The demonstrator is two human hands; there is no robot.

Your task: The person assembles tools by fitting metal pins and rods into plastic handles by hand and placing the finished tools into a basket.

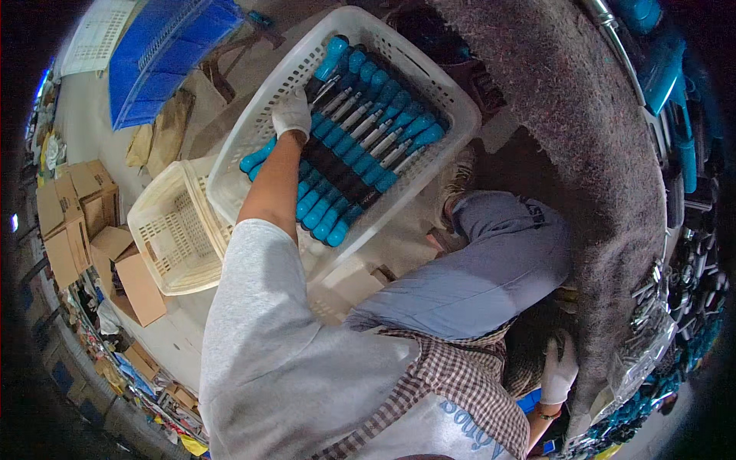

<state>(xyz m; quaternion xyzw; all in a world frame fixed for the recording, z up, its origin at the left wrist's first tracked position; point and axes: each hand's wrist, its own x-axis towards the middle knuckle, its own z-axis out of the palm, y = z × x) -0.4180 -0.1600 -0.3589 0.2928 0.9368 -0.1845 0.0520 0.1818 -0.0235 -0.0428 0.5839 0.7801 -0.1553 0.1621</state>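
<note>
Tools with rounded teal handles line a perforated basket; left hand, grip hidden, unclear; right hand, loosely spread.

A perforated white basket toward twelve o'clock carries teal-handled tools side by side. The floor bears opened cardboard boxes toward nine o'clock.
</note>
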